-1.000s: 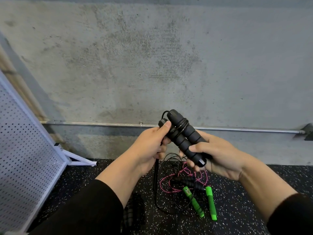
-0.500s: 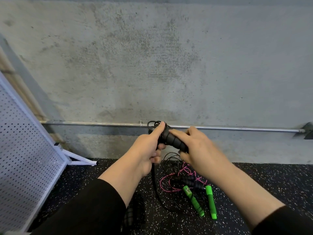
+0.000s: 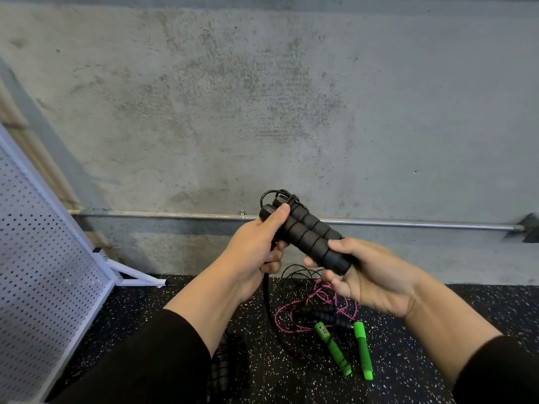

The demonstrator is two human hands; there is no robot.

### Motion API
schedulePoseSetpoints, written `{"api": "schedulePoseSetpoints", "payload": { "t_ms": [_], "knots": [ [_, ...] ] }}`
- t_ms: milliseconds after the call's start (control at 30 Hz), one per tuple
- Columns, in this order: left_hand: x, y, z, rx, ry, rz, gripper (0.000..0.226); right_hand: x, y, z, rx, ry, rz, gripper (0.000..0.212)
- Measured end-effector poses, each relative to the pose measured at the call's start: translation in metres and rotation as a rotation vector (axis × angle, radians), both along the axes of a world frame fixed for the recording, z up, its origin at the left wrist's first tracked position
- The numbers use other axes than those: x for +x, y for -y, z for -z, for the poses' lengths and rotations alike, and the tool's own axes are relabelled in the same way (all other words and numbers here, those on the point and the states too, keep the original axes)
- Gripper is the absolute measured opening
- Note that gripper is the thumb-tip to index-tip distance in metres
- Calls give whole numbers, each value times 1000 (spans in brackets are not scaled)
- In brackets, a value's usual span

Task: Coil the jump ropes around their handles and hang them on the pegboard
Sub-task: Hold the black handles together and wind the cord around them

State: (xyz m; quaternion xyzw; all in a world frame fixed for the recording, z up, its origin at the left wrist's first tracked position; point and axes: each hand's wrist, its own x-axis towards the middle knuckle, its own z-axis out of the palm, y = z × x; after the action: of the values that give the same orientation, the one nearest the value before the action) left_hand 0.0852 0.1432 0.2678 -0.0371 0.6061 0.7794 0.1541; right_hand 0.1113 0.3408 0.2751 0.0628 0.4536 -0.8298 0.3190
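Two black foam handles (image 3: 306, 236) of a jump rope lie side by side, held up in front of the concrete wall. My left hand (image 3: 256, 249) grips their upper end, thumb over the top, where a small loop of black cord shows. My right hand (image 3: 370, 275) holds the lower end from beneath. The black rope (image 3: 266, 290) hangs down from my left hand to the floor. A white pegboard (image 3: 43, 272) leans at the left.
On the speckled black floor lie a pink rope with black handles (image 3: 320, 313) and two green handles (image 3: 361, 349) amid tangled black cord. Another black coiled bundle (image 3: 227, 365) sits by my left forearm. A metal pipe (image 3: 408, 224) runs along the wall.
My right hand slid from over the handles' middle down to their lower end, leaving the foam grips uncovered. The handles tilted back to a diagonal. My left hand kept its grip.
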Motion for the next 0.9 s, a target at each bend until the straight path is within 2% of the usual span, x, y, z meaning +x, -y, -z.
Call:
{"api": "schedulePoseSetpoints", "payload": {
  "t_ms": [67,167,267,333,433,600,667,767,833,900],
  "knots": [
    [-2,2,1,-14,0,-5,34,-4,1,4,29,-78,-18,57],
    [-3,2,3,-45,19,13,35,-9,4,2,192,-232,77,37],
    [-2,-2,4,-105,63,25,44,-15,4,0,350,-355,251,33],
    [-1,-4,4,-112,95,39,50,-17,1,3,575,-464,301,40],
    [-1,-6,5,-80,141,57,53,-19,0,12,1028,-728,274,52],
    [-2,-7,4,-20,170,55,59,-17,13,26,1356,-1018,163,71],
    [-3,-5,7,-15,194,11,60,-17,17,29,1437,-1110,93,72],
    [-5,-4,12,25,219,-72,48,-15,24,29,1473,-1185,4,70],
    [-7,-3,13,53,192,-104,40,-11,28,25,1398,-1118,-41,66],
    [-8,-3,10,58,131,-104,37,-9,29,19,1222,-953,40,59]
  ]
}}
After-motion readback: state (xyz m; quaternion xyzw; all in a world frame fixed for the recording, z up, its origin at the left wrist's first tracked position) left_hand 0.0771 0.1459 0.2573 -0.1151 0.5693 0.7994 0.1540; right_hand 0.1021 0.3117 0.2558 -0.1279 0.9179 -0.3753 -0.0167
